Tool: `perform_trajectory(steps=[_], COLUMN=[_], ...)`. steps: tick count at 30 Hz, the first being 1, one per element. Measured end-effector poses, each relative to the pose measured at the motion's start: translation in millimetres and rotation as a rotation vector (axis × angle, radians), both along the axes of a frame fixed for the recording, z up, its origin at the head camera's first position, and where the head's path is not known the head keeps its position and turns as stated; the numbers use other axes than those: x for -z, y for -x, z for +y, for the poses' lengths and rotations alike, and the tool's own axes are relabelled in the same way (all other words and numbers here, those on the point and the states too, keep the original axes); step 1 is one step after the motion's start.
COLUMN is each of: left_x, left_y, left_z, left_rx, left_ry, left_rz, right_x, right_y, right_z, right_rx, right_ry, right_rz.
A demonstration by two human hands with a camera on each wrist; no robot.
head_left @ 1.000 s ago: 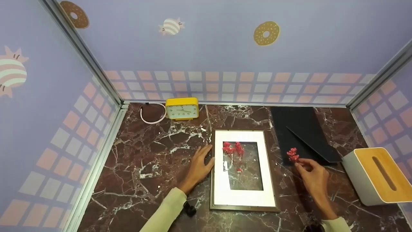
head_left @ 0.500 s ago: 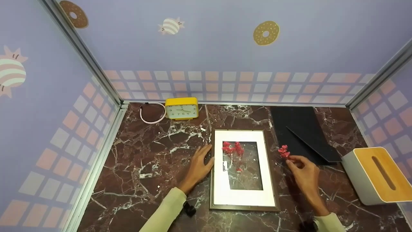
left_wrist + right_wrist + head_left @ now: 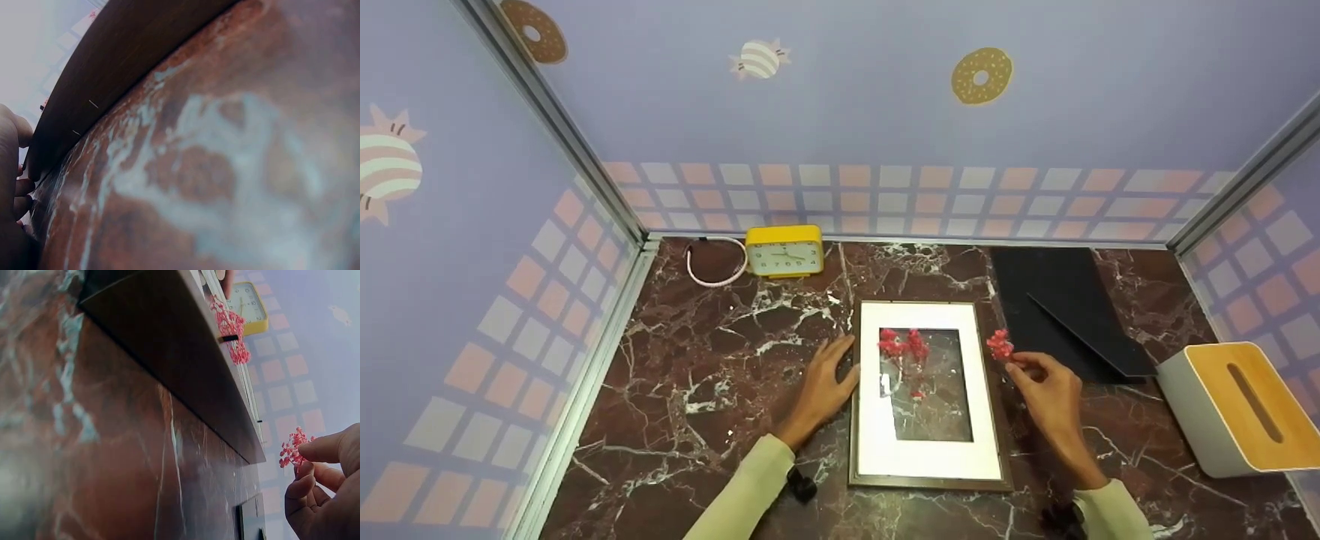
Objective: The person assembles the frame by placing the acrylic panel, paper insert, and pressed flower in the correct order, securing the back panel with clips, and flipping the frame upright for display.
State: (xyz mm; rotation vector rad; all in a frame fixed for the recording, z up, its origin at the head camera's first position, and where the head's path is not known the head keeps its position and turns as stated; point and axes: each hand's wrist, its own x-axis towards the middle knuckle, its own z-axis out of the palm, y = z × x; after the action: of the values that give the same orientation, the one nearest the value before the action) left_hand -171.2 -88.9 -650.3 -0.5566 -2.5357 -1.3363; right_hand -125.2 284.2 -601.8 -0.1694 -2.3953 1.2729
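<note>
A picture frame with a white mat lies flat on the marble-patterned table. Red flower sprigs lie in its window, toward the upper left. My left hand rests along the frame's left side, fingers stretched out; in the left wrist view its fingers sit at the end of the dark frame side. Just right of the frame, my right hand pinches a small red flower sprig between thumb and fingertips. The right wrist view shows this sprig raised beyond the frame's side, its stem mostly hidden by the fingers.
A black backing board with a raised flap lies right of the frame. Farther right stands a white tissue box with a wooden lid. A yellow clock and a white headband-like loop are at the back left.
My right hand has moved left with the flower sprig, from over the black board to beside the frame's right edge. The left hand and the frame have stayed put.
</note>
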Motion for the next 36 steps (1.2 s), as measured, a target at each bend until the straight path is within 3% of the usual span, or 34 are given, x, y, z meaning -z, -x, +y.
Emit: perform_trajectory(steps=[5, 11, 18, 36], left_x=[1.0, 1.9, 1.4, 1.5], left_y=[-0.3, 1.4, 1.2, 0.5], left_z=[-0.3, 0.2, 0.7, 0.6], left_rx=[-0.002, -0.001, 0.014, -0.012], left_ry=[0.006, 0.018, -0.022, -0.004], left_rz=[-0.018, 0.016, 0.007, -0.003], right_x=[1.6, 4.4, 5.9, 3.6], right_y=[4.5, 9.7, 13.8, 27.0], right_z=[-7.9, -16.6, -27.4, -52.4], right_rx=[-0.024, -0.058, -0.101, -0.171], right_ry=[0.011, 0.02, 0.009, -0.028], right_rz=[-0.012, -0.037, -0.077, -0.106])
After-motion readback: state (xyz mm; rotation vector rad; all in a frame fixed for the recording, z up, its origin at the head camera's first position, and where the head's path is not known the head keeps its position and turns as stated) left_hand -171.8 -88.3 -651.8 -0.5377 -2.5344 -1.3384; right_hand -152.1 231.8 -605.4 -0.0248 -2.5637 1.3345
